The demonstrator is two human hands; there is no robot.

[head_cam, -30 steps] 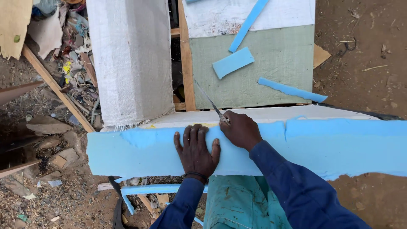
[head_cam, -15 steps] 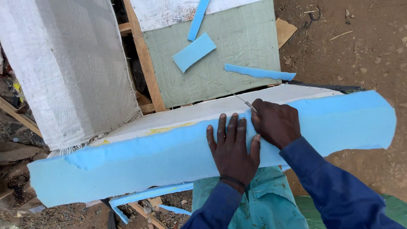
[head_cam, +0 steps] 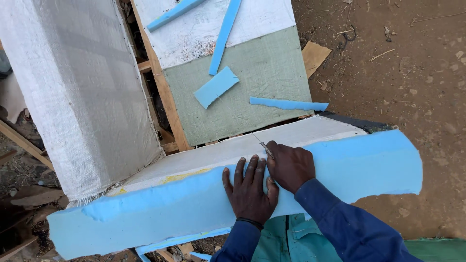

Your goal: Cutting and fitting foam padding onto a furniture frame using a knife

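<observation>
light: soft even daylight | shadows: faint beneath my hands | glare: white woven cloth panel (head_cam: pixel 73 97) bright | focus: sharp, edges slightly stretched

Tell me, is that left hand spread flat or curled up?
Spread flat. The left hand lies palm down on the blue foam, its fingers stretched out and apart.

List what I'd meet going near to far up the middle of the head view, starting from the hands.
Left hand flat on the blue foam slab → white fabric panel → green fabric panel → small blue foam rectangle → long blue foam strip.
</observation>
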